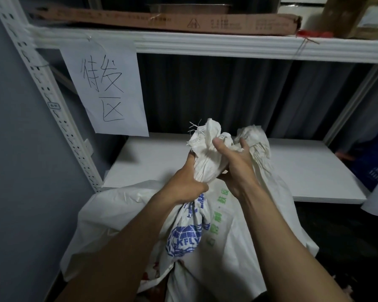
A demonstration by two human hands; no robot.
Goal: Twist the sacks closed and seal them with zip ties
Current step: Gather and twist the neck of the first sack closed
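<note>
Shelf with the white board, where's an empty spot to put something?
The white shelf board is bare right of the sack, up to the grey post, and left of it, below the paper sign. It is crowded in front, where the left hand and right hand grip the sack's neck.

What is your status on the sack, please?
Left hand grips the sack at its gathered neck. Right hand clutches the bunched top. No zip tie in view; nothing obstructing.
</note>
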